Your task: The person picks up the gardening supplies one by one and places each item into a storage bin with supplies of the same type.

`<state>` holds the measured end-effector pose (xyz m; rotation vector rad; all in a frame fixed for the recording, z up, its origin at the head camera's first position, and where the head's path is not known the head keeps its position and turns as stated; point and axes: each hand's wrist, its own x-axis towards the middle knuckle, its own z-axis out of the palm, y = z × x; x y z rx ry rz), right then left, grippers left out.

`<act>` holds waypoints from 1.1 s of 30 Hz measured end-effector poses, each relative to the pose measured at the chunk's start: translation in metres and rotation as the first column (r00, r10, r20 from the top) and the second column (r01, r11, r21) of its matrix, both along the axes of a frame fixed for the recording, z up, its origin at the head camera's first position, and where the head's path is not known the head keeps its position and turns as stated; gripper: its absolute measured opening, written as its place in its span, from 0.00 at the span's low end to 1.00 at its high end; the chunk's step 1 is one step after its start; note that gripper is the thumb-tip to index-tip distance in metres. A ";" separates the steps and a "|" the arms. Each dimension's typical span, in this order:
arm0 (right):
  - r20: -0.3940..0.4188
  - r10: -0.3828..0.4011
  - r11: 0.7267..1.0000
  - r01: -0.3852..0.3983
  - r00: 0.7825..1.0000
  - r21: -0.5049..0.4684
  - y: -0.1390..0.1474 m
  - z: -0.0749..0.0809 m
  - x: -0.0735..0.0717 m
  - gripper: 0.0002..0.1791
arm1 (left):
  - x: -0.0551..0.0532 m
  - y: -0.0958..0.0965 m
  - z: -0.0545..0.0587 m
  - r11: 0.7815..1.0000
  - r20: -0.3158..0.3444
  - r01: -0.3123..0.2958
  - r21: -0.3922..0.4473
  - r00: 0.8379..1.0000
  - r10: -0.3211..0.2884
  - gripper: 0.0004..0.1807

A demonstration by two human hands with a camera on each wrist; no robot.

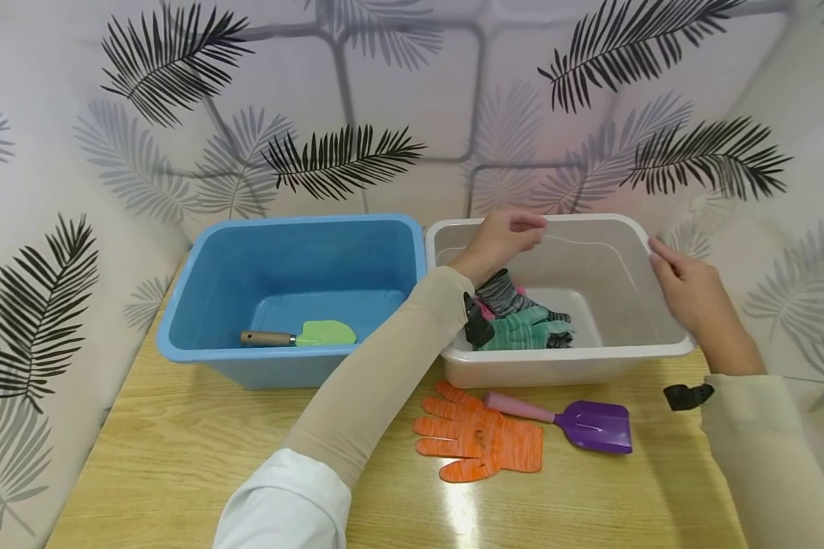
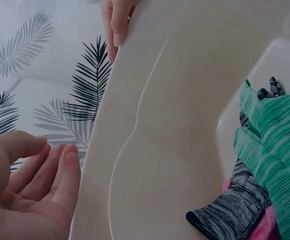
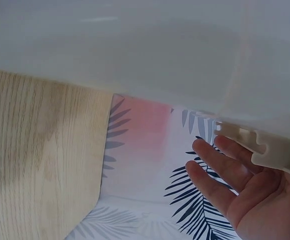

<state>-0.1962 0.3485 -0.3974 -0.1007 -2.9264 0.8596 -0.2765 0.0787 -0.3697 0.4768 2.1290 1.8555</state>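
A whitish-grey plastic tub stands at the right. At its right rim is my right hand, thumb and fingers on either side of the edge. From below, in the right wrist view, the fingers of that hand reach under the rim. My left hand hovers by the tub's far rim with bent, relaxed fingers and nothing in them. Inside the tub lie a green knit glove and a grey-black knit glove, with something pink partly hidden beneath.
Left of it stands a blue tub containing a green trowel with a wooden handle. On the wooden table in front lie an orange glove and a purple scoop with a pink handle. Leaf-patterned cloth hangs behind.
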 end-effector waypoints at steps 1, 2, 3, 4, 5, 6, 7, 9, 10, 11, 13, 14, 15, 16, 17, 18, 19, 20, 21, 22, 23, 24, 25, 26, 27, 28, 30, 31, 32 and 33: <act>0.000 0.000 1.000 0.000 1.000 0.000 -0.001 0.000 0.000 0.26 | 0.000 0.000 0.001 1.000 0.003 0.014 0.019 1.000 -0.014 0.14; -0.002 0.000 1.000 0.000 1.000 0.002 -0.001 0.000 -0.001 0.26 | 0.001 -0.001 0.002 0.999 0.007 0.031 0.037 0.999 -0.032 0.15; -0.004 0.001 1.000 -0.001 1.000 0.003 -0.002 0.000 -0.001 0.26 | 0.003 -0.002 0.005 0.998 0.008 0.045 0.047 0.999 -0.046 0.15; -0.005 0.002 1.000 -0.002 1.000 0.001 -0.003 -0.001 -0.001 0.26 | 0.005 -0.003 0.007 0.997 0.004 0.059 0.049 0.998 -0.059 0.15; -0.004 0.002 1.000 -0.002 1.000 0.002 -0.004 -0.001 -0.001 0.26 | 0.008 -0.004 0.011 0.996 -0.006 0.071 0.047 0.997 -0.071 0.15; -0.003 0.001 1.000 -0.001 1.000 0.001 -0.005 -0.001 -0.002 0.26 | 0.011 -0.005 0.015 0.996 -0.022 0.084 0.037 0.996 -0.083 0.15; -0.001 -0.001 1.000 0.001 1.000 0.001 -0.006 -0.001 -0.002 0.27 | 0.015 -0.006 0.019 0.995 -0.040 0.092 0.030 0.995 -0.091 0.15; 0.001 -0.001 1.000 0.001 1.000 0.002 -0.007 -0.002 -0.002 0.27 | 0.023 -0.008 0.029 0.994 -0.083 0.105 0.019 0.991 -0.103 0.14; 0.005 -0.001 1.000 0.001 1.000 0.001 -0.007 -0.003 -0.002 0.27 | 0.026 -0.009 0.034 0.994 -0.100 0.108 0.016 0.989 -0.106 0.14; 0.006 -0.002 1.000 0.002 1.000 0.002 -0.007 -0.003 -0.001 0.27 | 0.029 -0.010 0.039 0.994 -0.116 0.108 0.019 0.988 -0.105 0.14; 0.004 -0.003 1.000 0.003 1.000 0.005 -0.007 -0.003 -0.001 0.27 | 0.035 -0.012 0.048 0.994 -0.140 0.107 0.037 0.985 -0.100 0.13; 0.003 -0.003 1.000 0.003 1.000 0.007 -0.007 -0.003 -0.001 0.27 | 0.038 -0.012 0.052 0.993 -0.148 0.108 0.043 0.984 -0.101 0.13; 0.001 -0.003 1.000 0.003 1.000 0.009 -0.006 -0.004 0.000 0.27 | 0.040 -0.013 0.057 0.993 -0.153 0.111 0.041 0.983 -0.104 0.13; -0.001 -0.004 1.000 0.004 1.000 0.011 -0.006 -0.003 0.000 0.27 | 0.042 -0.014 0.062 0.992 -0.157 0.118 0.044 0.982 -0.109 0.13; -0.005 -0.005 1.000 0.005 1.000 0.014 -0.006 -0.003 0.000 0.27 | 0.045 -0.014 0.066 0.991 -0.161 0.127 0.047 0.980 -0.118 0.13; -0.008 -0.005 1.000 0.005 1.000 0.014 -0.005 -0.003 0.000 0.26 | 0.047 -0.015 0.070 0.989 -0.167 0.140 0.053 0.977 -0.130 0.13; -0.009 -0.006 1.000 0.006 1.000 0.016 -0.005 -0.003 0.001 0.26 | 0.051 -0.016 0.074 0.988 -0.173 0.149 0.047 0.975 -0.139 0.13; -0.010 -0.006 1.000 0.006 1.000 0.016 -0.005 -0.003 0.001 0.26 | 0.055 -0.018 0.079 0.986 -0.191 0.162 0.036 0.970 -0.153 0.13; -0.011 -0.005 1.000 0.005 1.000 0.016 -0.005 -0.003 0.001 0.26 | 0.060 -0.020 0.083 0.985 -0.213 0.173 0.020 0.963 -0.165 0.13; -0.008 -0.005 1.000 0.005 1.000 0.014 -0.005 -0.002 0.001 0.26 | 0.065 -0.022 0.088 0.983 -0.235 0.183 0.000 0.956 -0.178 0.13; -0.011 -0.004 1.000 0.004 1.000 0.012 -0.005 -0.002 0.001 0.26 | 0.071 -0.024 0.093 0.980 -0.258 0.197 -0.015 0.946 -0.195 0.13; -0.010 -0.004 1.000 0.004 1.000 0.012 -0.004 -0.002 0.001 0.26 | 0.078 -0.026 0.098 0.977 -0.285 0.210 -0.040 0.935 -0.213 0.13; -0.011 -0.004 1.000 0.005 1.000 0.014 -0.004 -0.001 0.001 0.26 | 0.085 -0.029 0.102 0.972 -0.309 0.224 -0.066 0.922 -0.233 0.13; -0.013 -0.005 1.000 0.005 1.000 0.016 -0.004 -0.001 0.001 0.26 | 0.090 -0.031 0.105 0.966 -0.321 0.242 -0.091 0.911 -0.258 0.13; -0.016 -0.006 1.000 0.006 1.000 0.018 -0.003 0.000 0.001 0.26 | 0.096 -0.033 0.108 0.959 -0.333 0.264 -0.106 0.899 -0.284 0.13; -0.016 -0.007 1.000 0.007 1.000 0.020 -0.003 0.000 0.001 0.26 | 0.101 -0.035 0.110 0.951 -0.342 0.286 -0.121 0.887 -0.311 0.13; -0.019 -0.006 1.000 0.006 1.000 0.022 -0.003 0.001 0.001 0.26 | 0.110 -0.039 0.110 0.933 -0.359 0.330 -0.147 0.861 -0.361 0.13; -0.020 -0.005 1.000 0.006 1.000 0.022 -0.003 0.001 0.001 0.26 | 0.114 -0.040 0.109 0.923 -0.368 0.347 -0.167 0.846 -0.385 0.13; -0.021 -0.004 1.000 0.005 1.000 0.022 -0.002 0.000 0.001 0.26 | 0.117 -0.040 0.106 0.913 -0.379 0.363 -0.188 0.831 -0.408 0.12; -0.021 -0.005 1.000 0.005 1.000 0.024 -0.001 0.000 0.001 0.26 | 0.120 -0.041 0.102 0.902 -0.401 0.376 -0.212 0.809 -0.431 0.12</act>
